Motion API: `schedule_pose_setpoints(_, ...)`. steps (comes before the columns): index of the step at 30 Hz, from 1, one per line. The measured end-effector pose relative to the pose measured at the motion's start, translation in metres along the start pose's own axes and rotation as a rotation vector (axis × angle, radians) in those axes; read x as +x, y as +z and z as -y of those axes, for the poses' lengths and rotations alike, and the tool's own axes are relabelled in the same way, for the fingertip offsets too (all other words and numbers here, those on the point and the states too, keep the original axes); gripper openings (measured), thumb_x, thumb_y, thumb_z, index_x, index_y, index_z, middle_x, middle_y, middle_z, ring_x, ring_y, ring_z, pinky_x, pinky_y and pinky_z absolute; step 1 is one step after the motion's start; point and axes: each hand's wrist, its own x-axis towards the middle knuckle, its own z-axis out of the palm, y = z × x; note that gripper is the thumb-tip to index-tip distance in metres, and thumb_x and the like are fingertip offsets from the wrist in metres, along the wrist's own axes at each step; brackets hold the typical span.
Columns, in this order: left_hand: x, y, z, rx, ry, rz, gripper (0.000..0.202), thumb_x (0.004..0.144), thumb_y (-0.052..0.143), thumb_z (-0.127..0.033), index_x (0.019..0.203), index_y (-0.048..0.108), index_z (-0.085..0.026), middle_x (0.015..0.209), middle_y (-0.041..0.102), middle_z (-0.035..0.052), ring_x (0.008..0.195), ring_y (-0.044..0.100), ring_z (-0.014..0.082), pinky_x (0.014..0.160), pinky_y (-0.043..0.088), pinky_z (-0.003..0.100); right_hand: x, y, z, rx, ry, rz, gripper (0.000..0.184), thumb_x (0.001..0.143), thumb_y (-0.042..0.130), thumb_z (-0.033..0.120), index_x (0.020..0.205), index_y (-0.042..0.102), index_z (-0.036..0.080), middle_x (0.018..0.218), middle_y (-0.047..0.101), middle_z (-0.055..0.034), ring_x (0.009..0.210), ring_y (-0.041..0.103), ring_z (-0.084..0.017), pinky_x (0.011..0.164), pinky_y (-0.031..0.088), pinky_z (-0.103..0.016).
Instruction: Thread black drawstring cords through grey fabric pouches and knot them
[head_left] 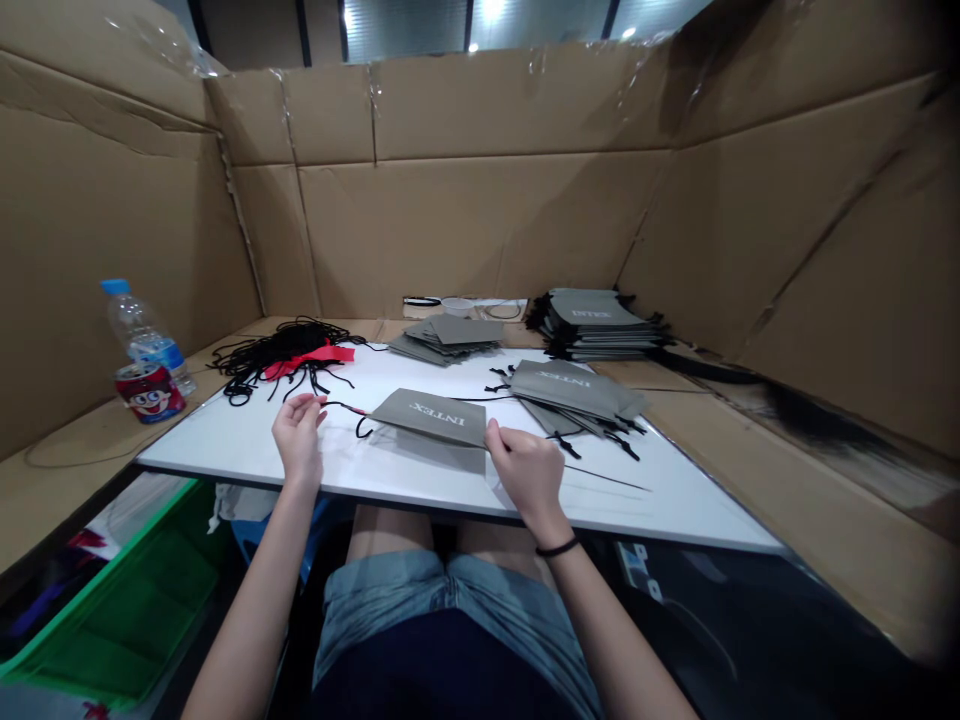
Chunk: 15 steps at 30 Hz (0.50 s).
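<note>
A flat grey pouch (pixel 431 413) lettered INTEX is held just above the front of the white table. My right hand (pixel 527 468) is closed on its right end, thumb on top. Off to the left, my left hand (pixel 300 437) pinches a black cord (pixel 341 406) that runs to the pouch's left end, where a short loop hangs. A thin dark rod or wire (pixel 607 478) sticks out to the right beyond my right hand; whether I hold it is hidden. Right of the pouch lies a loose pile of corded grey pouches (pixel 574 392).
Black cords (pixel 289 350) with a red strip lie at the back left. Grey pouches without visible cords (pixel 448 338) sit mid-back, and a tall stack of corded pouches (pixel 592 318) stands back right. A bottle (pixel 142 330) and red can (pixel 150 392) are far left. Cardboard walls (pixel 465 220) surround the table.
</note>
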Motion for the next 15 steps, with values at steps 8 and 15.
schedule_pose_setpoints(8, 0.0023, 0.0028, -0.0002, 0.074, -0.061, 0.139, 0.024, 0.068, 0.056, -0.028, 0.088, 0.064, -0.017, 0.091, 0.068, 0.0062, 0.087, 0.063, 0.0186, 0.075, 0.046, 0.029, 0.0002, 0.0002, 0.0003, 0.002, 0.016, -0.012, 0.055, 0.091, 0.042, 0.032, 0.039, 0.048, 0.016, 0.038, 0.045, -0.0019, 0.041, 0.031, -0.008, 0.048, 0.016, -0.025)
schedule_pose_setpoints(15, -0.0037, 0.0071, -0.0038, 0.090, -0.143, 0.292, 0.029, 0.066, 0.069, -0.040, 0.078, 0.067, -0.014, 0.075, 0.069, 0.0069, 0.074, 0.064, 0.0179, 0.073, 0.047, 0.028, -0.0001, 0.0001, -0.0002, -0.013, 0.006, -0.007, 0.054, 0.091, 0.044, 0.032, 0.039, 0.049, 0.016, 0.039, 0.046, -0.0015, 0.040, 0.031, -0.008, 0.048, 0.017, -0.026)
